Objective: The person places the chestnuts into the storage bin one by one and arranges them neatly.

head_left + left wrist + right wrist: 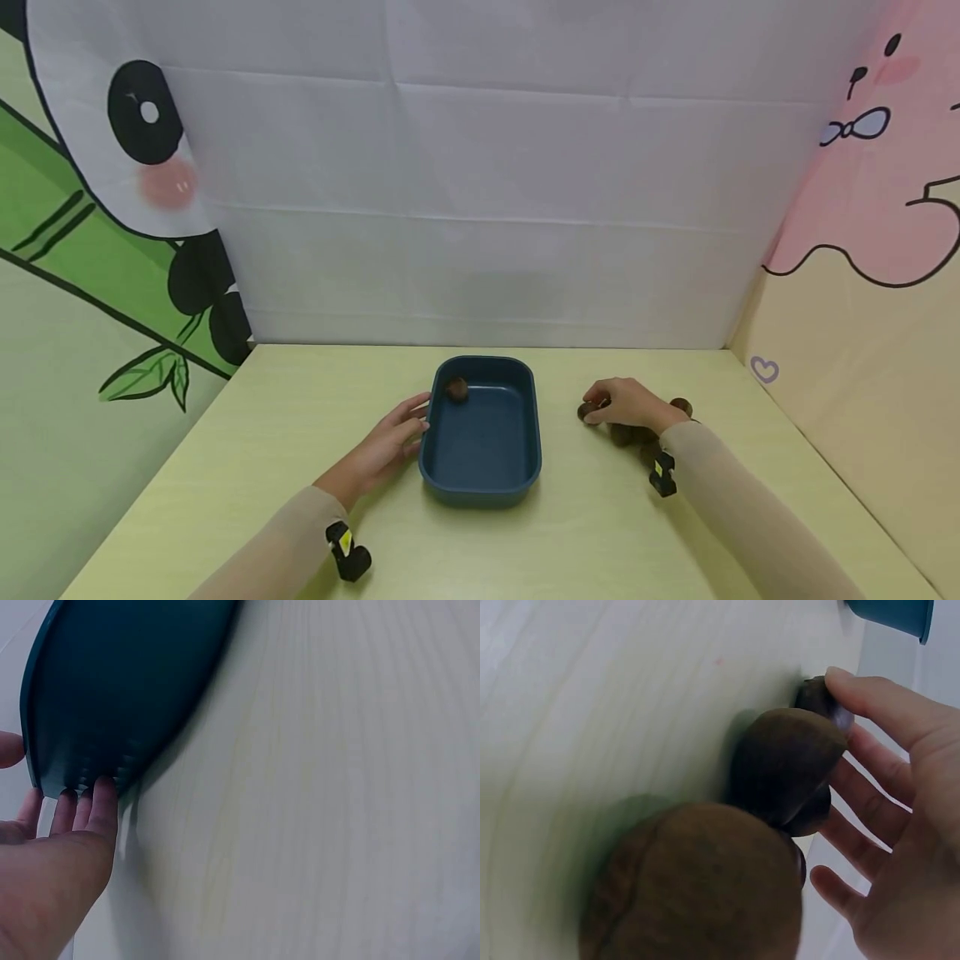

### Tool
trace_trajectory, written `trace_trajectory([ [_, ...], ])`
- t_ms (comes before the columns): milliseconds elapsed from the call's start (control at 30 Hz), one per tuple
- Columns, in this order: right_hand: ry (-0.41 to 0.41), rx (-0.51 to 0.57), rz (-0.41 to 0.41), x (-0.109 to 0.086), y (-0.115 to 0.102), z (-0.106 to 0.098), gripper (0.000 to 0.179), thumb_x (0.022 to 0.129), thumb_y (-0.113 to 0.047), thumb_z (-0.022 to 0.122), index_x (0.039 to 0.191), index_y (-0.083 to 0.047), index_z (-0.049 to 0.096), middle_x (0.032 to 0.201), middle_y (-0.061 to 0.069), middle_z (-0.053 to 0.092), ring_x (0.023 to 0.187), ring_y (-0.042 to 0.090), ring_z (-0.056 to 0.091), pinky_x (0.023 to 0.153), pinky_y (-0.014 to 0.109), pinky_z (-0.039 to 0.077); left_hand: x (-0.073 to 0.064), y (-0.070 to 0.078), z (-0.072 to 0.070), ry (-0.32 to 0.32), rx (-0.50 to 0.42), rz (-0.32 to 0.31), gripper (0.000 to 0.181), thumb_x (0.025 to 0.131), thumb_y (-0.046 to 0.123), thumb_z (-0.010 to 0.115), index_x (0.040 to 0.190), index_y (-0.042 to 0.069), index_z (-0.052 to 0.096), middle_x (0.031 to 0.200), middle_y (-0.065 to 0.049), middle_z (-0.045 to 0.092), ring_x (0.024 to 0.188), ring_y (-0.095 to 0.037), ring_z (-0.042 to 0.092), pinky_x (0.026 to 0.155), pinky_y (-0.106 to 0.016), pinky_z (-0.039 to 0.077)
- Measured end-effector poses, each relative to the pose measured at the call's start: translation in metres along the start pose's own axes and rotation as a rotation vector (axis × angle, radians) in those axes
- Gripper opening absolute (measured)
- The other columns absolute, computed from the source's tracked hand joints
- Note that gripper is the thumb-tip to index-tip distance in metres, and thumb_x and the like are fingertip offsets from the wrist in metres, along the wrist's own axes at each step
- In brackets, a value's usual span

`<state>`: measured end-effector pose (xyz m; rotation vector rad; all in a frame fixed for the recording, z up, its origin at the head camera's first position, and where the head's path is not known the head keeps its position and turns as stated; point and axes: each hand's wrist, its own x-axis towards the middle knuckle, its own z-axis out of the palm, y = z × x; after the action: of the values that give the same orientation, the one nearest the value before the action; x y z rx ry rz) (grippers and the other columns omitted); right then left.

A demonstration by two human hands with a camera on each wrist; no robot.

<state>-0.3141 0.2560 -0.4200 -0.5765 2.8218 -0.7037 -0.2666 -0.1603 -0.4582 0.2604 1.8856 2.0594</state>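
Note:
A dark blue rectangular bin stands mid-table with one brown chestnut in its far left corner. My left hand rests its fairly straight fingers against the bin's left side; in the left wrist view the fingertips touch the outer wall. To the right of the bin, my right hand pinches a chestnut between thumb and fingers, low over the table. Several more chestnuts lie under and behind that hand, partly hidden by it. The right wrist view shows a large near chestnut close to the camera.
The pale yellow table ends at a white cloth backdrop. Side panels carry a panda drawing on the left and a pink figure on the right. Each sleeve bears a small black wrist camera.

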Motion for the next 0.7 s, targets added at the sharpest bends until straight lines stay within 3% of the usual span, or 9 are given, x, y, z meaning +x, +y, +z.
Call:
trace_trajectory([
  [533, 0.016, 0.018, -0.004, 0.008, 0.002, 0.004, 0.038, 0.088, -0.021, 0.077, 0.12, -0.003, 0.067, 0.108, 0.004, 0.068, 0.103, 0.027, 0.062, 0.091, 0.048, 0.05, -0.001, 0.004, 0.002, -0.001, -0.004, -0.003, 0.061, 0.101, 0.007, 0.044, 0.158, 0.009, 0.023, 0.162, -0.021, 0.02, 0.143, -0.039, 0.031, 0.113, -0.053, 0.03],
  [700, 0.032, 0.003, -0.054, 0.01, -0.007, -0.003, 0.038, 0.088, -0.021, 0.076, 0.12, -0.003, 0.068, 0.108, 0.004, 0.068, 0.104, 0.028, 0.061, 0.093, 0.05, 0.048, -0.001, 0.003, 0.002, 0.004, -0.004, -0.006, 0.06, 0.101, 0.007, 0.045, 0.158, 0.009, 0.024, 0.162, -0.022, 0.021, 0.143, -0.039, 0.032, 0.112, -0.053, 0.031],
])
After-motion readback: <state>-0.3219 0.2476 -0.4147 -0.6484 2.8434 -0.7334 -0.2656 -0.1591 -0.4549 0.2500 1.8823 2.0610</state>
